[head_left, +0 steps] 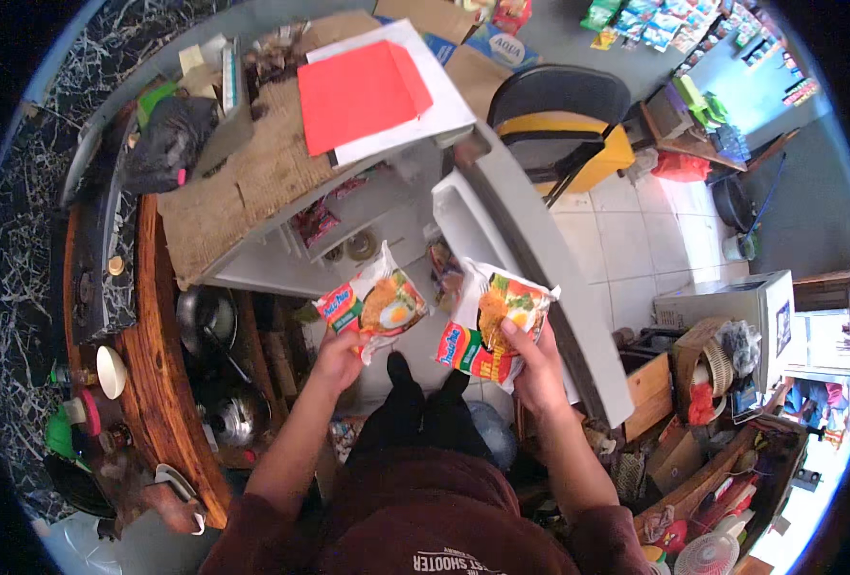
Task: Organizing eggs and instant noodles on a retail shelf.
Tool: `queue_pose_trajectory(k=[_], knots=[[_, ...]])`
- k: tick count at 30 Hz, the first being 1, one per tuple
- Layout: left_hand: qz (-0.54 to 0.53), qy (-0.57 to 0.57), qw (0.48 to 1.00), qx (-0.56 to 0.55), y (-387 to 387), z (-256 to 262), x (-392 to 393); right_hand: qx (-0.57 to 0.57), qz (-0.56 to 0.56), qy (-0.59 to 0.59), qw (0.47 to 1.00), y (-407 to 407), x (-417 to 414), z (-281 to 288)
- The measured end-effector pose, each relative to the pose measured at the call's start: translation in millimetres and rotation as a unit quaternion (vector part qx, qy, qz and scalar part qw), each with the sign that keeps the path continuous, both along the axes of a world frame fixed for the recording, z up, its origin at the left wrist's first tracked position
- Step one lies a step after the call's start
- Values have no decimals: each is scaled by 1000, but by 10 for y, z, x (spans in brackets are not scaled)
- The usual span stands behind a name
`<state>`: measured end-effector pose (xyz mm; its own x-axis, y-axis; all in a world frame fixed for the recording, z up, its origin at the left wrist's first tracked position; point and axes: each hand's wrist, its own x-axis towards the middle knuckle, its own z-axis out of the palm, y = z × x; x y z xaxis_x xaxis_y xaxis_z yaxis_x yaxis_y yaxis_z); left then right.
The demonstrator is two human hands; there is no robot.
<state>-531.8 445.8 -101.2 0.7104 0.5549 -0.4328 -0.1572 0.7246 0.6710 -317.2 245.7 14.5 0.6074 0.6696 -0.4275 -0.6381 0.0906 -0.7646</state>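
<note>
My left hand [339,361] grips the lower left corner of a packet of Indomie instant noodles [382,305]. In my right hand [540,366] is a similar Indomie packet [484,345], my thumb lying across its front. Both packets face up, printed with fried noodles and egg, and they are apart from each other. Beyond them stands a refrigerator with its door [547,266] swung out to the right. Inside it, red packets [316,221] rest on a shelf [281,251], with a round container [360,244] nearby.
Cardboard [252,180] and a red paper folder [360,93] cover the refrigerator's top. A wooden counter edge [170,374] runs along the left, above a wok [207,318]. Behind the door is a black chair [558,108]. Cluttered wooden shelving [712,481] stands at right.
</note>
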Motion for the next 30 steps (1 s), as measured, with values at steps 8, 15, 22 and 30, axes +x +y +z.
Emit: queue_pose_trajectory(k=[8,15,22,30], knots=[[-2,-9,999,34,-210,772,195,17,-59,14,998,-249,107,520],[30,-5,998,46,-336,1008,122,31,-48,-5,998,-328,105,384],[55,4,995,78,-366,1120,28,16,-39,16,999,-197,-21,322],[117,-61,990,48,-353,1323,10,70,-30,18,997,-67,14,437]])
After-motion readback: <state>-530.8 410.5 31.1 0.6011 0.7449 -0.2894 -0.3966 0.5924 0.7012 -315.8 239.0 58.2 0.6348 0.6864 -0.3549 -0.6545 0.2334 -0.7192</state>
